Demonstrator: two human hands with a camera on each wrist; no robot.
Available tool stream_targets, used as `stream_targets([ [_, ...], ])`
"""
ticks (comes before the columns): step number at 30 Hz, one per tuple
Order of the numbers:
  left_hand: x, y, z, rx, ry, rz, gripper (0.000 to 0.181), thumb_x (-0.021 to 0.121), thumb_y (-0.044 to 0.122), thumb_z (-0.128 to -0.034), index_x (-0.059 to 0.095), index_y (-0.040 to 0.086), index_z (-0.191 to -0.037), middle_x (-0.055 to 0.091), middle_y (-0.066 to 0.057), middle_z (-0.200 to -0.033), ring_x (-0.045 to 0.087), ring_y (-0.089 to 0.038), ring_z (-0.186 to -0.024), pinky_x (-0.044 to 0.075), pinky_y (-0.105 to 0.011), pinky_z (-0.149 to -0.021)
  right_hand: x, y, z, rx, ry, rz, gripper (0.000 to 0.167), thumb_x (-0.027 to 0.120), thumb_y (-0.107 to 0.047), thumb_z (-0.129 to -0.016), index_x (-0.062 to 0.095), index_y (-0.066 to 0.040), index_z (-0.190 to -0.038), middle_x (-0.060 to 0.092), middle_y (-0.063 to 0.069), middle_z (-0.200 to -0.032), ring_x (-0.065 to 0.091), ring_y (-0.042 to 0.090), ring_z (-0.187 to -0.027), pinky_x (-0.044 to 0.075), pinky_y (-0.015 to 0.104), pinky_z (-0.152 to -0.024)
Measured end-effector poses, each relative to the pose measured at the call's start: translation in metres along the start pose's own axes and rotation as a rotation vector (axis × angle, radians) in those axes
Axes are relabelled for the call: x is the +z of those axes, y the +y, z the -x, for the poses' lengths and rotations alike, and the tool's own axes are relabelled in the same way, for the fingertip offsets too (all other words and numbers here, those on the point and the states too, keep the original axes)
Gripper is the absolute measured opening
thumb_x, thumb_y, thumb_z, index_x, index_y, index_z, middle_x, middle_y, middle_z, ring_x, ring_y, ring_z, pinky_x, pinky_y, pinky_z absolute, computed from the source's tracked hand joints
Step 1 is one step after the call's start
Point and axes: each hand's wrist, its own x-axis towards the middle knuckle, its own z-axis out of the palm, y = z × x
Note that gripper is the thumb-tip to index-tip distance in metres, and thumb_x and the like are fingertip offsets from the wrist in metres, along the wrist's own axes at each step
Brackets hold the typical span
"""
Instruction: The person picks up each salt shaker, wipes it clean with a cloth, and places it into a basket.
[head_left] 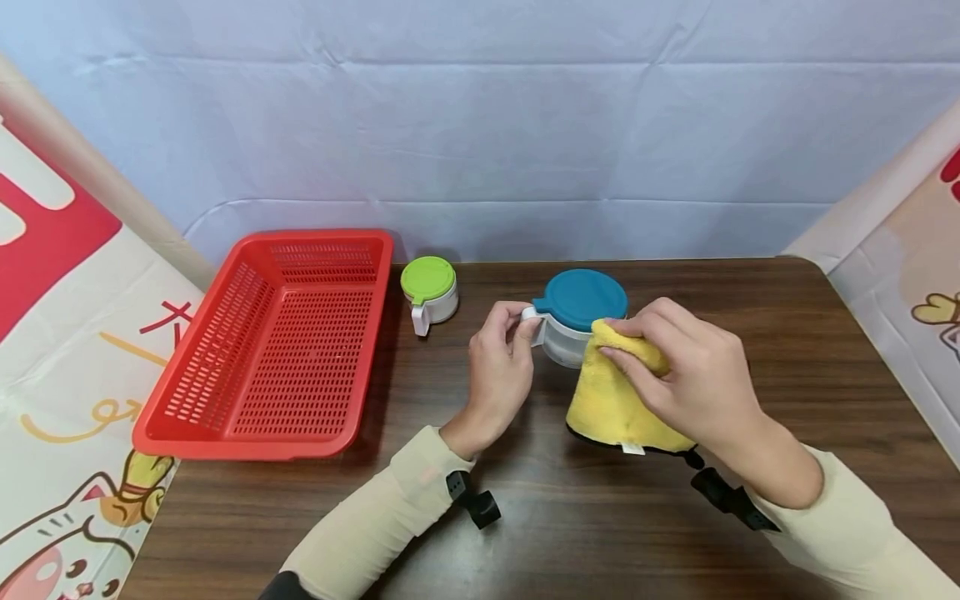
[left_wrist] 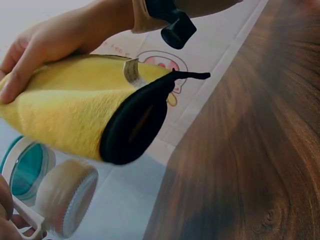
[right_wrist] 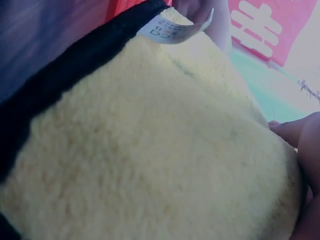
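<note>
One yellow cloth [head_left: 619,403], fuzzy, black-edged, white-tagged

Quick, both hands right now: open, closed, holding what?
Left hand: closed, holding the blue-lidded jar by its white handle.
Right hand: closed, pinching the yellow cloth.

Brown wooden table [head_left: 570,525]. Carries a red basket [head_left: 300,367] well left of the left hand [head_left: 501,379], a green-lidded jar [head_left: 430,282] nearer that hand.
</note>
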Motion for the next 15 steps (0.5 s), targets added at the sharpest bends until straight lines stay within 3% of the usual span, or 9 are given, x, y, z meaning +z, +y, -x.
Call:
stream_targets([
  [7,0.003,0.000,0.000,0.019,0.001,-0.014,0.016,0.060,0.015,-0.1032,0.062,0.001,-0.110,0.075,-0.011,-0.106,0.067,-0.018,-0.083,0.054,-0.031,-0.071,0.019,-0.010,-0.004,-0.005,-0.016,0.034,0.048,0.054,-0.047,-0.104,0.074,-0.005,-0.094,0.066,0.005,-0.080,0.058,0.016,-0.058,0.048,0.033,-0.052],
  [15,0.005,0.001,0.002,0.051,0.008,-0.036,0.016,0.059,0.014,-0.1034,0.062,0.000,-0.111,0.075,-0.013,-0.106,0.069,-0.018,-0.087,0.055,-0.027,-0.078,0.037,-0.015,-0.008,-0.036,0.026,0.119,0.039,0.061,-0.039,-0.103,0.075,-0.003,-0.094,0.063,0.008,-0.077,0.058,0.022,-0.057,0.047,0.038,-0.050],
])
